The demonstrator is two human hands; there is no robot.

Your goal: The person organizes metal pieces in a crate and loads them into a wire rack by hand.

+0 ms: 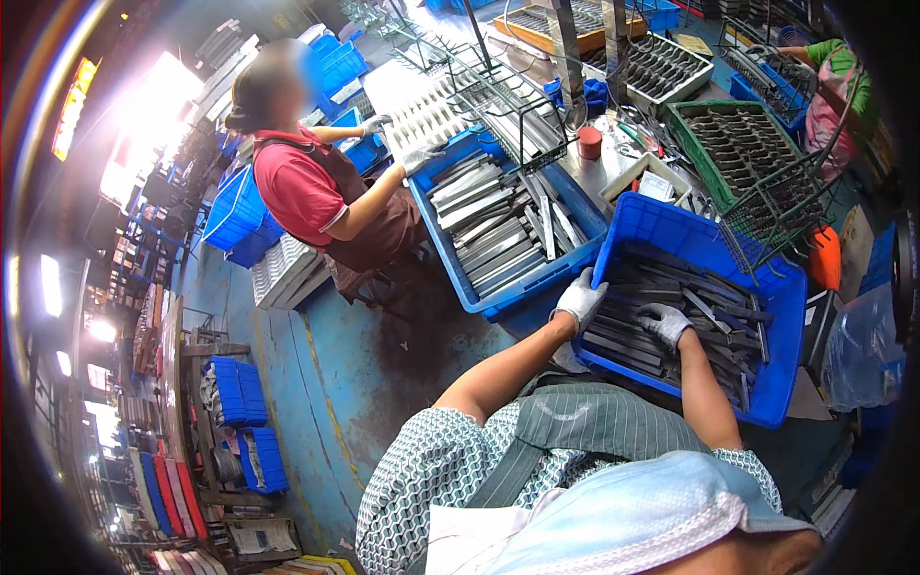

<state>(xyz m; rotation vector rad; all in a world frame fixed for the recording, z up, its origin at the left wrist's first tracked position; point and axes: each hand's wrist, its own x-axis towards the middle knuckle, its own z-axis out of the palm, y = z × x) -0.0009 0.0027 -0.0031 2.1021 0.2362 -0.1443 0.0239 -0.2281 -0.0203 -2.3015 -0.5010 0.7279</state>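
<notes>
A deep blue bin (788, 356) stands right in front of me, filled with dark flat metal bars (640, 278) lying in loose layers. My left hand (581, 299), in a pale work glove, is at the bin's left wall with its fingers closed over the rim. Inside the bin my right hand (664, 326), gloved too, rests on the bars with its fingers apart. A few bars near that hand lie crosswise over the others. What is under its palm is hidden.
Touching my bin on the left is another blue bin (467, 290) of lighter metal bars, where a co-worker (305, 182) in a red shirt works. A green crate (690, 120) of dark parts and a wire basket (776, 216) stand beyond. A red tin (589, 143) sits on the bench.
</notes>
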